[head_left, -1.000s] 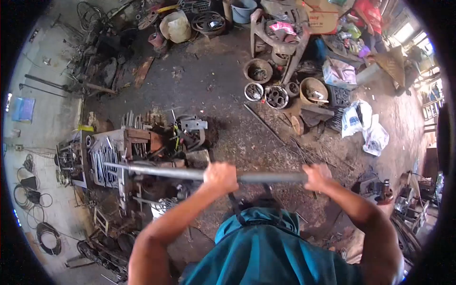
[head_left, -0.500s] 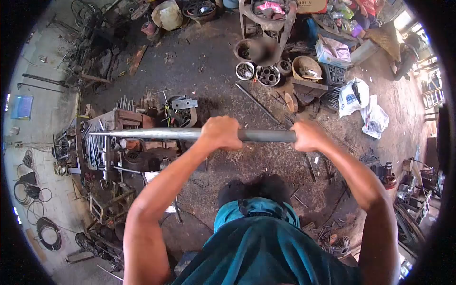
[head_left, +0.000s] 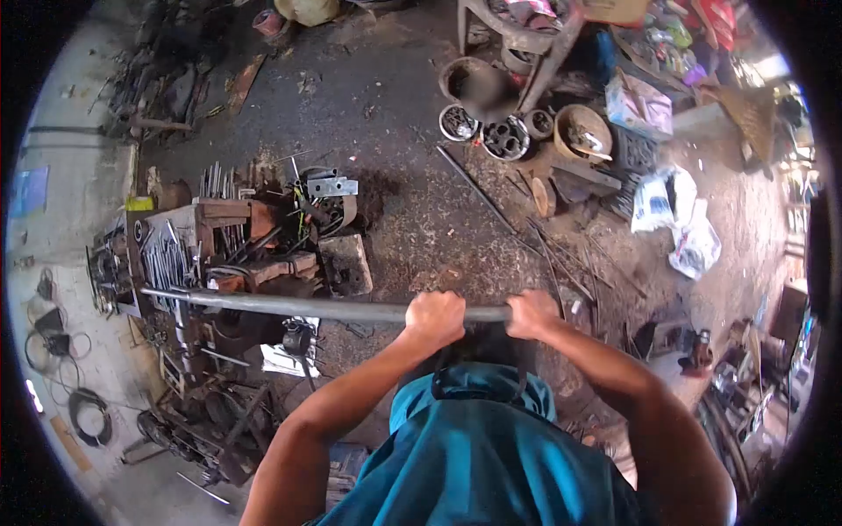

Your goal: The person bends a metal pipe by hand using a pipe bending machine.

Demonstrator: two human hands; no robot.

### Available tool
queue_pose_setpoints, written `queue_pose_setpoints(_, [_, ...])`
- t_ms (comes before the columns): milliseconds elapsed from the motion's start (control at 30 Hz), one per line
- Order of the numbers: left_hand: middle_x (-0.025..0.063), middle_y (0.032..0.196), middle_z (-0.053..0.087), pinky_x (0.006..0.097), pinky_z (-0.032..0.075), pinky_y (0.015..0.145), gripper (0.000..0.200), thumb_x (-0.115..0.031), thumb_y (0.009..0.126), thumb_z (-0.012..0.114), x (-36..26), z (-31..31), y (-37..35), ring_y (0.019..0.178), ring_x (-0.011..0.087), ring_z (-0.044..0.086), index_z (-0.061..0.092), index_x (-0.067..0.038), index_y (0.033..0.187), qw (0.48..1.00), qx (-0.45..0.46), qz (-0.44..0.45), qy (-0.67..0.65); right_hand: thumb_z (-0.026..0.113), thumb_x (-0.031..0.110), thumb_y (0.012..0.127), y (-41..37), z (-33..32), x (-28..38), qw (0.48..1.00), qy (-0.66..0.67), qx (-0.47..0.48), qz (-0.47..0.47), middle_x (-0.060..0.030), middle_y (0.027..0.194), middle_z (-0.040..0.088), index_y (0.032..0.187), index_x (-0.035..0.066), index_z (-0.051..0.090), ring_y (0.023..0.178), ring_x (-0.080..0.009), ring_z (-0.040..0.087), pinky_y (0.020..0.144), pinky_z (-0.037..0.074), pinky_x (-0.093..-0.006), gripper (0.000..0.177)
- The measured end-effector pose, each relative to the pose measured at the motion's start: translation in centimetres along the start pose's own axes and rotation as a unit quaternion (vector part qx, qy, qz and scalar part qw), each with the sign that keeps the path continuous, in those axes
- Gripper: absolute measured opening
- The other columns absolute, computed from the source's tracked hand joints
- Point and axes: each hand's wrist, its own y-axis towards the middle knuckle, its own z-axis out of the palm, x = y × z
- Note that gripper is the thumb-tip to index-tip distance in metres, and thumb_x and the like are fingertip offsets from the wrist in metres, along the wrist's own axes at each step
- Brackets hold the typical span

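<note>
A long grey metal pipe (head_left: 307, 308) runs level across the head view, low in front of my body. My left hand (head_left: 436, 317) is closed round it near the right part of its length. Close by on the right, my right hand (head_left: 532, 314) grips the pipe's right end. The pipe's narrower left end overlaps a bundle of thin metal rods (head_left: 165, 261) on a cluttered workbench (head_left: 224, 206). Just under that end stands a metal post-like fixture (head_left: 186, 329).
Bowls of metal parts (head_left: 504, 138) and a wooden-coloured basin (head_left: 582, 131) stand at the back right, near white sacks (head_left: 675, 215). A long dark bar (head_left: 478, 188) and thin rods lie on the floor. A rectangular metal block (head_left: 346, 265) sits beside the bench.
Both hands have brought the pipe down and in toward my body, and they appear closer together in view. The camera view has shifted slightly. Both grips stay closed on the pipe.
</note>
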Motion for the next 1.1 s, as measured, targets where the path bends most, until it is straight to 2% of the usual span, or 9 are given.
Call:
queue_pose_setpoints(167, [0.0106,0.085,0.070,0.0368,0.056,0.069,0.014,-0.018,0.075,0.063,4.3,6.2,6.2,0.079,0.0259,0.070,0.070,-0.007,0.080,0.996,-0.043,-0.044,0.062,0.070,0.027,0.065,12.8,7.6,-1.0,0.997,-0.012,-0.043,-0.062,-0.0172,0.096,0.067,0.102,0.008,0.067,0.093,-0.0321,0.065,0.084,0.053,-0.0420,0.042])
queue_pose_setpoints(467, [0.0094,0.089,0.069,0.0376,0.052,0.080,0.032,-0.035,0.069,0.070,1.3,3.7,1.9,0.089,0.0254,0.067,0.070,-0.010,0.088,0.994,-0.046,-0.062,0.080,0.072,0.024,0.062,7.3,5.3,-1.2,0.992,0.010,-0.095,-0.076,-0.0188,0.095,0.067,0.103,0.010,0.066,0.093,-0.0351,0.065,0.084,0.052,-0.0445,0.043])
queue_pose_setpoints(600, [0.0106,0.088,0.065,0.0414,0.047,0.088,0.041,-0.046,0.082,0.055,3.7,5.3,-0.2,0.091,0.0277,0.063,0.064,-0.009,0.095,0.972,-0.226,0.051,0.050,0.069,0.024,0.066,5.3,4.7,-1.1,0.988,0.010,-0.114,-0.099,-0.0189,0.098,0.066,0.106,0.009,0.065,0.093,-0.0338,0.064,0.083,0.053,-0.0429,0.043])
queue_pose_setpoints(733, [0.0122,0.085,0.064,0.0476,0.035,0.099,0.036,-0.040,0.087,0.050,7.0,4.4,-4.3,0.100,0.0286,0.058,0.063,-0.007,0.088,0.943,-0.280,-0.168,0.058,0.070,0.025,0.066,6.5,6.6,-1.4,0.968,0.058,-0.212,-0.125,-0.0211,0.085,0.066,0.091,0.009,0.066,0.086,-0.0399,0.063,0.077,0.052,-0.0485,0.030])
queue_pose_setpoints(867, [0.0204,0.117,0.056,0.0535,0.014,0.114,0.045,-0.030,0.074,0.064,11.7,3.8,-8.2,0.129,0.0352,0.039,0.058,0.001,0.107,0.822,-0.529,-0.198,0.078,0.069,0.027,0.069,7.0,7.1,-1.9,0.966,0.054,-0.216,-0.129,-0.0212,0.083,0.066,0.086,0.009,0.065,0.083,-0.0407,0.063,0.074,0.051,-0.0492,0.026])
queue_pose_setpoints(900, [0.0206,0.130,0.045,0.0535,0.010,0.115,0.053,-0.028,0.072,0.065,12.2,3.3,-8.7,0.135,0.0357,0.027,0.054,0.001,0.116,0.790,-0.557,-0.249,0.061,0.072,0.032,0.068,6.8,6.4,-1.6,0.979,0.030,-0.166,-0.113,-0.0212,0.094,0.067,0.109,0.012,0.065,0.090,-0.0384,0.064,0.081,0.052,-0.0458,0.046])
queue_pose_setpoints(1000, [0.0215,0.153,0.015,0.0547,0.003,0.115,0.077,-0.022,0.072,0.066,13.8,1.6,-8.8,0.143,0.0384,0.005,0.034,0.001,0.139,0.733,-0.583,-0.349,0.001,0.073,0.033,0.067,6.6,6.2,-1.3,0.978,0.028,-0.168,-0.119,-0.0214,0.094,0.067,0.107,0.010,0.065,0.090,-0.0386,0.064,0.080,0.052,-0.0463,0.047])
queue_pose_setpoints(1067, [0.0247,0.153,0.011,0.0559,0.001,0.114,0.084,-0.018,0.075,0.063,16.5,0.6,-8.3,0.143,0.0404,-0.002,0.021,0.000,0.145,0.544,-0.667,-0.500,-0.098,0.074,0.035,0.066,6.5,6.5,-1.3,0.974,0.032,-0.179,-0.137,-0.0221,0.095,0.066,0.108,0.008,0.064,0.091,-0.0383,0.064,0.081,0.052,-0.0455,0.051])
queue_pose_setpoints(1100, [0.0281,0.150,0.018,0.0587,0.011,0.113,0.086,-0.013,0.079,0.059,18.8,0.5,-7.9,0.141,0.0413,0.013,0.008,0.001,0.147,0.470,-0.690,-0.537,-0.119,0.075,0.036,0.065,6.5,6.7,-1.2,0.971,0.041,-0.185,-0.143,-0.0220,0.095,0.066,0.109,0.007,0.064,0.091,-0.0382,0.064,0.081,0.052,-0.0450,0.053])
